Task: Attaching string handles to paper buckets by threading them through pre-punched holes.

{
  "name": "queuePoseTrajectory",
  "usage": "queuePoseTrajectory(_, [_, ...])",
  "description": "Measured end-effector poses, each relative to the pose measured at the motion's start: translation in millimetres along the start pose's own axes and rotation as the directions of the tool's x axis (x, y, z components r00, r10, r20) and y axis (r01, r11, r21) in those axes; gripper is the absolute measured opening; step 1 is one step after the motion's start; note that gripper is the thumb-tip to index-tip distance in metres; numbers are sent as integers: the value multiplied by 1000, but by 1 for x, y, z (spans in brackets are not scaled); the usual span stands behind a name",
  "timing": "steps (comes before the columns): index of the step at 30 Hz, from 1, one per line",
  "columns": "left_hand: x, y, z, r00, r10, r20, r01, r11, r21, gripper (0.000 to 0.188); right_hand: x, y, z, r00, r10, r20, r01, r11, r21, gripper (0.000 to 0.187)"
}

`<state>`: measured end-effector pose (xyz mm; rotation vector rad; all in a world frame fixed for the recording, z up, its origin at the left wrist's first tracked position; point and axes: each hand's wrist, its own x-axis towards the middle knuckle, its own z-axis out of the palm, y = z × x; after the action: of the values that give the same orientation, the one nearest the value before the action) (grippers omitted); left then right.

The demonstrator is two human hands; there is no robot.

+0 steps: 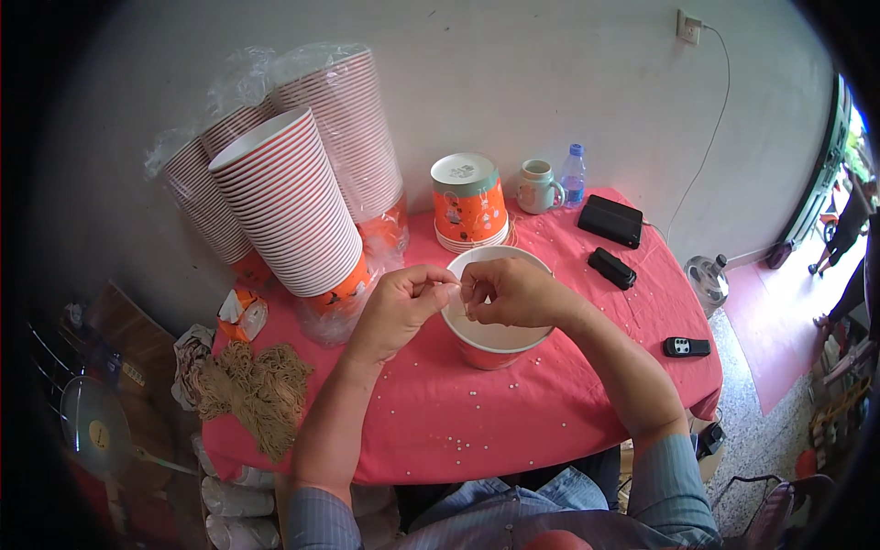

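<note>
Head view: left hand (400, 313) and right hand (518, 293) both have fingers pinched together, can't tell on what, if anything. The white-lined paper bucket (502, 339) sits upright on the bench (632, 316), roughly 4 o'clock from the fingertips, right hand nearer.

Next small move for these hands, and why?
I'd probably ease the right hand slightly away from the left hand, at an unhurried pace. Their fingers come close together over the open bucket, and whatever may lie between them is too small to make out, so a little space could show it.
</note>
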<state>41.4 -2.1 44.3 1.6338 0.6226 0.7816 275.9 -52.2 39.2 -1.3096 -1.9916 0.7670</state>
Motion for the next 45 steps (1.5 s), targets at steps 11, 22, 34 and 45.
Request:
queuePoseTrajectory(11, [3, -2, -8, 995, -66, -76, 56, 991, -120, 5, 0, 0, -7, 999, 44, 7, -44, 998, 38, 17])
queuePoseTrajectory(22, [5, -4, -31, 993, -101, -58, 97, 993, -72, 8, -8, -11, -43, 992, 123, 28, -124, 909, 399, 21])
queuePoseTrajectory(34, [-5, 11, 9, 832, 551, 64, -434, 575, 694, 33, -9, -8, -40, 993, -91, -74, 117, 790, 602, 25])
queuePoseTrajectory(45, [-7, 3, 25, 852, 522, -34, -383, 667, 639, 13, -11, -18, -30, 983, -183, -18, 157, 783, 602, 15])
